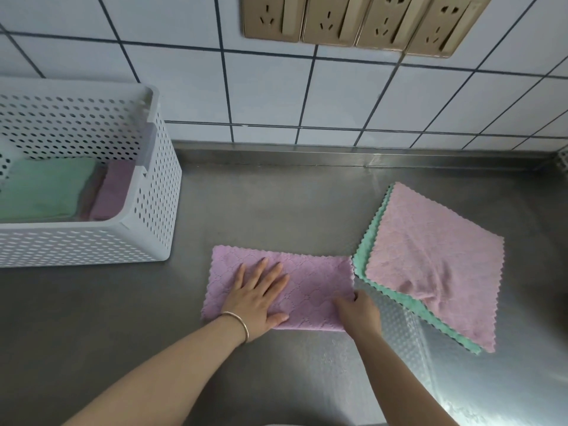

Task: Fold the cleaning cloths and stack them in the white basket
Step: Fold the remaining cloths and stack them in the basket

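Where the steel desk meets the wall, white square tiles with dark grout rise behind it, and a row of gold sockets is mounted up top. The desk is brushed metal, dull grey, with a bright glare patch near the right arm.

At far left stands the basket, a white plastic rectangle with perforated walls. Inside it lie folded cloths: a green one on the left and a purple one against its right side.

Centre, near the front edge, lies the lilac cloth, soft, diamond-embossed, with zigzag edges. It is folded into a rectangle, its long axis running left to right across the desk. The left hand, with a thin bangle on the wrist, presses flat on its left half, fingers straight and slightly spread. The right hand is at the cloth's right end, fingers curled at the near right corner, seemingly pinching it.

To the right, just touching that cloth's far corner, a pink cloth lies unfolded, turned like a diamond, on a green cloth whose scalloped edge shows along its left and lower sides.
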A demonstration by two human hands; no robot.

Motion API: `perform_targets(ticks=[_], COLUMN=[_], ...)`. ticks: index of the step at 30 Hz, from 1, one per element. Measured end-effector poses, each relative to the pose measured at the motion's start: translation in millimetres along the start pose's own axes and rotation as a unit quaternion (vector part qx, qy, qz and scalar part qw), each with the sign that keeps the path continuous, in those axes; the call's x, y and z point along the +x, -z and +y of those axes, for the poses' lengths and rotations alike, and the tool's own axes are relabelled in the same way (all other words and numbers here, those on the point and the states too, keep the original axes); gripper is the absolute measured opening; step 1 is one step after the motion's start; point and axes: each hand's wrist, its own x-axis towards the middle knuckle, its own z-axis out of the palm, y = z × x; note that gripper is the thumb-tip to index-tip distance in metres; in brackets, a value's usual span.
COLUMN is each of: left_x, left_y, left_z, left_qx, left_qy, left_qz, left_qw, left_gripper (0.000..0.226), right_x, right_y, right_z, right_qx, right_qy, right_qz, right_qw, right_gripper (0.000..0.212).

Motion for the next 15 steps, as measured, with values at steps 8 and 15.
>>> perform_targets(ticks=[8,15], left_x=[25,18], left_y=[37,78], left_z=[-5,18], left_qx=[0.002,-0.314], left_qy=[-0.031,0.051], left_qz=[-0.072,0.055], left_qw=[0.997,0.946], left_gripper=[0.111,0.042], right_x=[-31,-55], right_y=[6,-9], right_z=[-14,-33], right_qx=[0.017,0.054], right_qy=[0.149,0.250], right_qz=[0.032,0.041], right_qw=[0.988,0.966], right_gripper=[0.023,0.015])
